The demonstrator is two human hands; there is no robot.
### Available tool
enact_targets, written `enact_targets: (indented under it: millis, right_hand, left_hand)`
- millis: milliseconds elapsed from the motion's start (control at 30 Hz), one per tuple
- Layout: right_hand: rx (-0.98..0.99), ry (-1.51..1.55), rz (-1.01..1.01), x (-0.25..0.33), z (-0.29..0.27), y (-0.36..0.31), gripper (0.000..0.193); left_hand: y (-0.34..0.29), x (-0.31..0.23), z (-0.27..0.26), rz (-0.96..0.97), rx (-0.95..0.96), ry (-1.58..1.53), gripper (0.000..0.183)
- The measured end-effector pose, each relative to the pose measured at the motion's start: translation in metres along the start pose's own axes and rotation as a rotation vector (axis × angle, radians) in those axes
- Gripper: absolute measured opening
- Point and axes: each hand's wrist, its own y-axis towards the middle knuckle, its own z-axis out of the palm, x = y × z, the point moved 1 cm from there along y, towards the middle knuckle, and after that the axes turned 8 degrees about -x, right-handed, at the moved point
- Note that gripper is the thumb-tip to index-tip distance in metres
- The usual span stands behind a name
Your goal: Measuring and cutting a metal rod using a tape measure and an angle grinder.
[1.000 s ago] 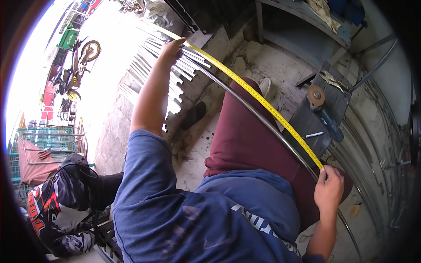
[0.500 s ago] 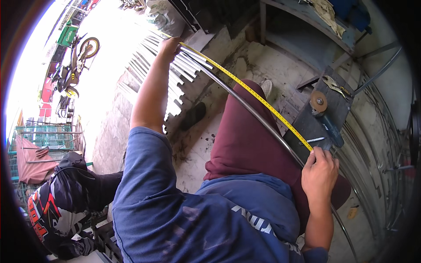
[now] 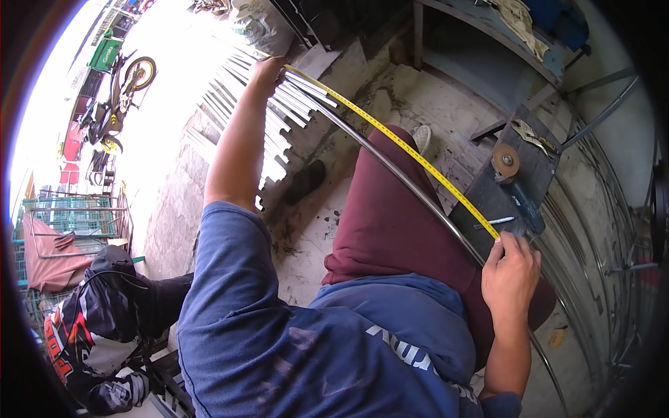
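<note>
A yellow measuring tape is stretched between my two hands, bowed slightly upward. My left hand, arm reaching far forward, is closed around the tape's far part beside the end of a shiny metal tube. The long metal tube runs slantwise across my lap and thigh, just below the tape. My right hand pinches the tape's near end above my right thigh. Whether a tape case sits in that palm is hidden. Close to my right hand lies a thin white marker-like stick on a dark board.
An angle grinder and locking pliers rest on the dark board. Cut metal tubes lie beyond my left hand. Long bent rods fill the right side. A steel table stands ahead. Someone in black clothing is at lower left.
Both hands and the tape hold nearly the same places. The view has shifted slightly, and the dark clothing at lower left has moved a little.
</note>
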Motion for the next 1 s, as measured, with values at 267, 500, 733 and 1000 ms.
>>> enact_targets:
  millis: [267, 500, 733, 1000]
  right_hand:
    - [-0.001, -0.001, -0.014, 0.003, 0.0, 0.0, 0.014]
    - [0.001, -0.004, -0.021, 0.006, -0.003, 0.002, 0.014]
    - [0.023, 0.012, 0.001, 0.003, -0.002, -0.003, 0.015]
    - [0.2, 0.11, 0.105, -0.011, 0.016, -0.013, 0.018]
  left_hand:
    - [-0.001, -0.001, -0.001, -0.01, -0.02, -0.028, 0.016]
    - [0.009, 0.002, -0.008, -0.022, -0.003, 0.022, 0.014]
    - [0.012, 0.011, -0.008, -0.014, 0.032, -0.003, 0.018]
    - [-0.013, 0.011, -0.01, 0.095, -0.143, 0.375, 0.054]
